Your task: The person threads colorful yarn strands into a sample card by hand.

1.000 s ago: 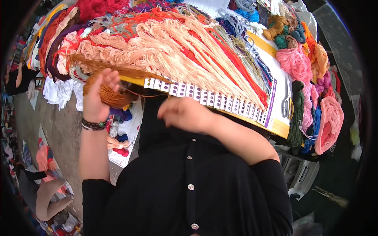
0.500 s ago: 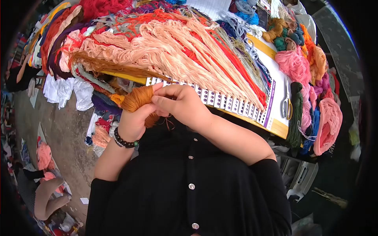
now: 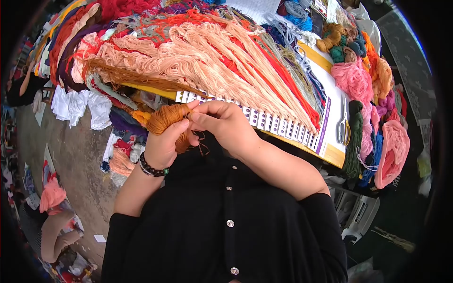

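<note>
A bundled skein of golden-brown thread point(image 3: 165, 118) is gripped in my left hand point(image 3: 163, 144), its fingers wrapped round the lower side. My right hand point(image 3: 224, 125) is closed in a pinch at the skein's right edge, on what looks like its thread; the fingertips hide the exact spot. A few loose dark ends dangle below the fingers. Just beyond my hands runs a white card strip with punched holes point(image 3: 255, 116). Peach threads point(image 3: 203, 61) and red threads point(image 3: 304, 107) are looped along it, and brown strands point(image 3: 141, 77) lead to its left end.
Scissors point(image 3: 345, 127) lie on the table's right side. Pink point(image 3: 351, 78), coral point(image 3: 392, 153) and dark green skeins point(image 3: 352, 146) hang over the right edge. White cloths or bags point(image 3: 78, 107) hang at left. Another person point(image 3: 59, 233) sits at lower left.
My right fingertips have shifted slightly right and down along the skein's edge. My left hand still holds the skein, turned a little.
</note>
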`<act>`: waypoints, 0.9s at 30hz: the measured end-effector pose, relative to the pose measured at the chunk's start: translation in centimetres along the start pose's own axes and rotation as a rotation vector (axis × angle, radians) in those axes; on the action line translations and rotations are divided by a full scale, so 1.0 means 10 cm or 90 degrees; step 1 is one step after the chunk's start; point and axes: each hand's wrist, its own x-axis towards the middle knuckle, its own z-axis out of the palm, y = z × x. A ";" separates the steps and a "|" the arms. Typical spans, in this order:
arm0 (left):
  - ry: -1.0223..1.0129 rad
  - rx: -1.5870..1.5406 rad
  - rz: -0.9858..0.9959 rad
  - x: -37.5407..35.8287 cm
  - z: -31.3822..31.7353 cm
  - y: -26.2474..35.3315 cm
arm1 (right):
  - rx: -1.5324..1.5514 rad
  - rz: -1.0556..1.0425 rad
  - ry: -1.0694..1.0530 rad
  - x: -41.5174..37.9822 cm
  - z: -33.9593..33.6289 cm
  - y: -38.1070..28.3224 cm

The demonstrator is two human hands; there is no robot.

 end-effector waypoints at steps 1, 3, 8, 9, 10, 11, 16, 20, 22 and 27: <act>0.000 0.000 0.000 0.00 0.00 -0.01 | -0.022 -0.013 0.027 -0.01 0.01 -0.01; 0.018 -0.011 0.002 0.01 -0.01 -0.03 | 0.003 -0.014 0.027 -0.01 0.00 0.00; 0.008 -0.027 0.019 0.00 -0.05 -0.07 | 0.096 -0.064 0.022 -0.02 -0.09 0.09; 0.005 -0.021 0.060 0.00 -0.08 -0.09 | 0.110 -0.118 0.026 -0.03 -0.14 0.08; 0.029 -0.055 0.088 -0.03 -0.08 -0.01 | 0.080 -0.143 0.079 -0.10 -0.23 -0.05; 0.030 -0.166 0.052 -0.07 -0.20 0.00 | 0.204 -0.106 0.029 -0.21 -0.38 -0.24; 0.141 -0.509 -0.012 -0.44 -1.45 0.08 | 0.138 -0.249 0.180 -1.31 -1.38 -1.26; 0.316 -0.353 0.063 -0.77 -1.96 0.18 | -0.776 -0.197 0.968 -2.13 -2.51 -1.65; 0.267 -0.308 0.002 -0.68 -1.80 0.16 | -1.144 -0.170 1.070 -2.10 -2.46 -1.60; 0.019 -0.156 -0.178 0.01 -0.80 -0.11 | -0.634 -0.066 0.425 -0.65 -1.42 -0.53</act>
